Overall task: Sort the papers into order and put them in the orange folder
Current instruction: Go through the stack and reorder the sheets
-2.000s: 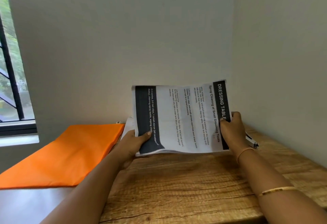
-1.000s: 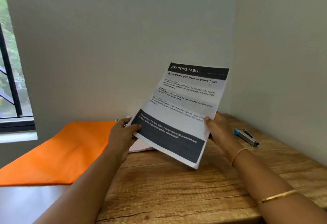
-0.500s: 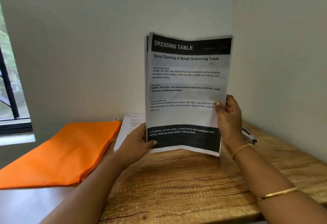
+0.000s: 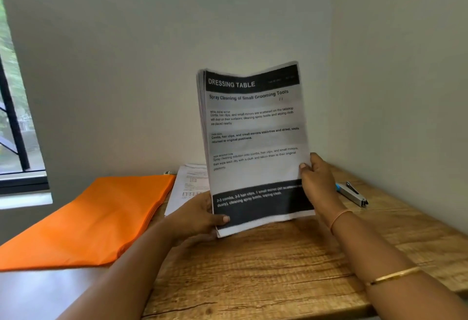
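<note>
I hold a stack of printed papers (image 4: 253,142) upright above the wooden table (image 4: 266,269), its bottom edge close to the tabletop. The front sheet is headed "DRESSING TABLE". My left hand (image 4: 197,216) grips the stack's lower left corner, thumb on the front. My right hand (image 4: 316,180) grips its right edge lower down. The orange folder (image 4: 96,218) lies flat and closed on the left. One more printed sheet (image 4: 187,185) lies on the table between the folder and the stack, partly hidden by it.
A stapler (image 4: 352,193) with a blue end lies on the table at the right, near the side wall. Walls close off the back and right. A window (image 4: 15,117) is at the left. The table's front edge is near me.
The stack went from lying sideways to standing upright, rose high half a second ago, and now sits lower, near the tabletop. Both hands kept their hold.
</note>
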`<control>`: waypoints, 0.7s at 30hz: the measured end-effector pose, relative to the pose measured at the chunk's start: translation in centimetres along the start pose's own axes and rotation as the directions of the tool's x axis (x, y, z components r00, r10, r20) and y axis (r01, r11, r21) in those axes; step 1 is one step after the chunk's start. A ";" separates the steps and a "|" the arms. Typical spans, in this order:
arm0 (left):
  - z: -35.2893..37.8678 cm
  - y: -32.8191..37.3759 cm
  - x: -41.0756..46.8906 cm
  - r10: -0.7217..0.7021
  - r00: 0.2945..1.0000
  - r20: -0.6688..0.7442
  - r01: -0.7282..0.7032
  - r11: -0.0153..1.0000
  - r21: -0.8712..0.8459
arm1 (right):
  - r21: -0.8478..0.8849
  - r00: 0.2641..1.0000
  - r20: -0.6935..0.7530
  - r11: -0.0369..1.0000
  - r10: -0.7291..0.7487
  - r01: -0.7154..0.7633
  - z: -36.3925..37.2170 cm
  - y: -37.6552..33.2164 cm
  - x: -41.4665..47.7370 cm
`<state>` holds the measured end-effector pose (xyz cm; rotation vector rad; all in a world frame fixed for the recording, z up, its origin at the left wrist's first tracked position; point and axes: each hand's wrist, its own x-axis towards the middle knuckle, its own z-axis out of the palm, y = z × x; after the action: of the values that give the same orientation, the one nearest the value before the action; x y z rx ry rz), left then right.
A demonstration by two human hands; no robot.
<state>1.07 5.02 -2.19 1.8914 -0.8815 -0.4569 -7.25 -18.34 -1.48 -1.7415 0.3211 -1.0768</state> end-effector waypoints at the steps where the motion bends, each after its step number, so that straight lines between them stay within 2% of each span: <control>1: 0.1 0.0 -0.1 -0.018 0.998 0.061 0.023 0.997 -0.068 | -0.002 1.000 -0.021 1.000 0.011 -0.012 -0.1 0.1 0.0; 5: 0.2 0.4 -0.4 -0.084 0.976 0.203 0.129 0.968 -0.217 | -0.033 0.997 -0.020 0.997 0.069 -0.070 -0.3 0.6 0.1; 8: 0.0 0.5 -0.4 -0.071 0.985 0.154 0.126 0.916 -0.381 | -0.075 0.993 0.047 0.992 0.104 -0.101 0.0 0.3 -0.2; 11: -0.5 0.3 -0.1 -0.024 0.999 -0.036 -0.002 0.810 -0.587 | -0.148 0.993 0.114 0.989 0.038 -0.021 0.1 0.0 -0.7; 13: -0.9 0.4 0.3 -0.033 0.979 -0.202 -0.115 0.730 -0.674 | -0.181 0.985 0.173 0.983 -0.011 0.043 0.2 -0.3 -1.1; 16: -1.2 0.4 0.6 -0.103 0.905 -0.413 -0.214 0.728 -0.651 | -0.224 0.974 0.221 0.969 -0.056 0.106 0.5 -0.4 -1.4; 18: -1.2 0.2 0.7 -0.086 0.859 -0.505 -0.281 0.744 -0.606 | -0.251 0.971 0.230 0.960 -0.067 0.125 0.7 -0.2 -1.4; 21: -1.4 -0.2 0.9 -0.045 0.768 -0.639 -0.399 0.747 -0.532 | -0.296 0.987 0.161 0.953 -0.009 0.057 0.9 0.2 -1.1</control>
<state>2.58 5.24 -1.65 1.1482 -0.3710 0.0291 -7.14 -17.13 -2.27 -2.0973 0.3719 -0.9412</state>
